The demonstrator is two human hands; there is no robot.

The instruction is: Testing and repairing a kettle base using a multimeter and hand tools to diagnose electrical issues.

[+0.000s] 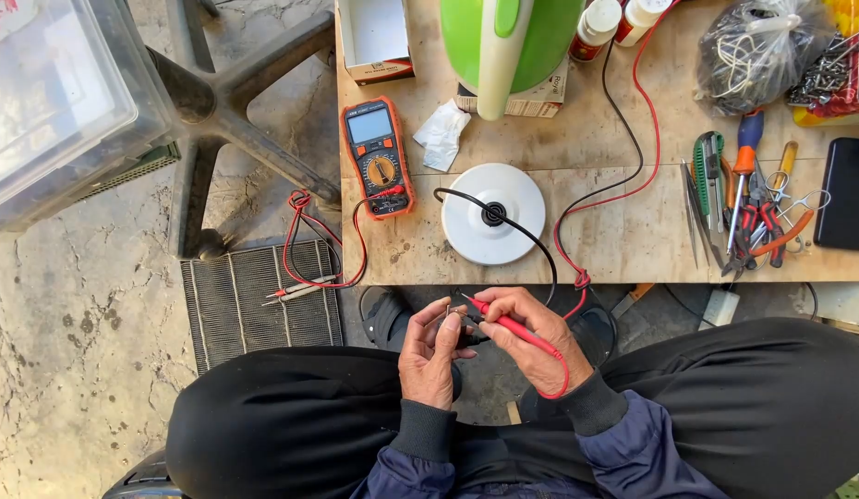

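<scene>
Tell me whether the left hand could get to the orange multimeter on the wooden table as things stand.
Probably yes, once freed. The left hand pinches a small dark plug over the lap, and the orange multimeter lies face up near the wooden table's edge with nothing across the way.

One orange multimeter (378, 155), one white round kettle base (493, 214), one green kettle (510, 42), two white bottles (620, 20) with red caps, one black phone (844, 194), two hands, the left hand (428, 356) and the right hand (531, 337)
</scene>
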